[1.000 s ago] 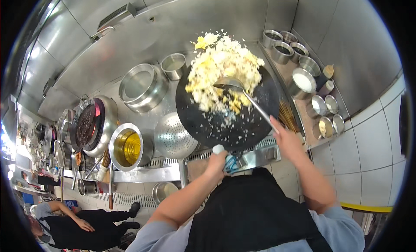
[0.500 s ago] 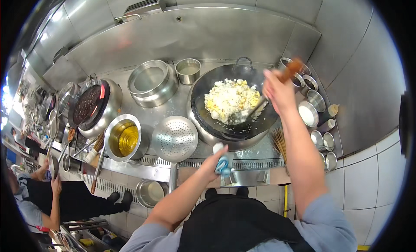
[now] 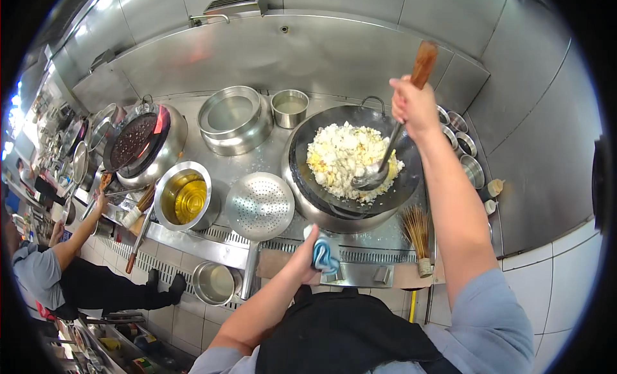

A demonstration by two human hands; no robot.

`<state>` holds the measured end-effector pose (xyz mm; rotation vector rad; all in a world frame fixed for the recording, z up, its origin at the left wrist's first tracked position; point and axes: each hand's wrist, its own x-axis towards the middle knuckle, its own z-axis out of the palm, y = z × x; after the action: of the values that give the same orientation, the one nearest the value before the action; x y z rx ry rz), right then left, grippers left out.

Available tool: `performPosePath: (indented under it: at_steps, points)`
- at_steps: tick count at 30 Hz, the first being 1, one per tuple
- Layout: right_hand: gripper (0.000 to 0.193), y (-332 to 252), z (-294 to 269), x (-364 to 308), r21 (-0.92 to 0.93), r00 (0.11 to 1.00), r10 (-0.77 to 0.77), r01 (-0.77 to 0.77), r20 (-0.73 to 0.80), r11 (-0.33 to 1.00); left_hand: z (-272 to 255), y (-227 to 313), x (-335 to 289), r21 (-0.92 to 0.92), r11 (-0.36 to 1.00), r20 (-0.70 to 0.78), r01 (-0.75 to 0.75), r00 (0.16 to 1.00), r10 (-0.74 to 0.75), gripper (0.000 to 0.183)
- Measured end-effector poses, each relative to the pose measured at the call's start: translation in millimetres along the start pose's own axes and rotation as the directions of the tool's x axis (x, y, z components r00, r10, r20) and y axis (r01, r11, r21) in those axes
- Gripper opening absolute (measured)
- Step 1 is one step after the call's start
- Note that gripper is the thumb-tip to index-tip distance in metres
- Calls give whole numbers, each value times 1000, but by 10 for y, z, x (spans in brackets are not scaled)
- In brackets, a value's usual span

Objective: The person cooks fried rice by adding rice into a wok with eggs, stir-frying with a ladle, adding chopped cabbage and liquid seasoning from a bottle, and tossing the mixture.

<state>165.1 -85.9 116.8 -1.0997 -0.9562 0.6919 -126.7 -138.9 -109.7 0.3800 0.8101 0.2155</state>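
My right hand [image 3: 413,107] grips a ladle [image 3: 391,146] below its wooden top, fingers wrapped around the shaft. The ladle stands steeply tilted, its bowl pressed into rice with yellow egg [image 3: 340,149] in a black wok [image 3: 406,160]. The wok sits on a round burner at my front right; some grains stick to its near side. My left hand [image 3: 301,258] is closed around a folded blue-and-white cloth [image 3: 325,257], held near the stove's front edge, apart from the wok.
Left of the wok lie a perforated strainer [image 3: 259,204] and a pot of yellow oil [image 3: 172,187]. Behind them stand lidded and open metal pots [image 3: 289,107]. A bamboo brush [image 3: 419,239] and seasoning cups [image 3: 472,171] are at right. A co-worker [image 3: 38,268] works at far left.
The ladle has swung more upright, and its bowl has moved toward the near right of the rice. My left hand still holds the cloth. The co-worker's arm reaches farther forward.
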Motion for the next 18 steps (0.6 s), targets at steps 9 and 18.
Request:
performPosePath:
  at_steps: [9,18]
  points:
    - [31,471,55,-31,46,988,-21,29,-154,999,520,138,1191,55,980,-120,-192,973,198,26]
    - [33,758,-193,-195,-271,967,-178,124,-184,955,890,-302,1329,217,858,-321,-465,796,513,20]
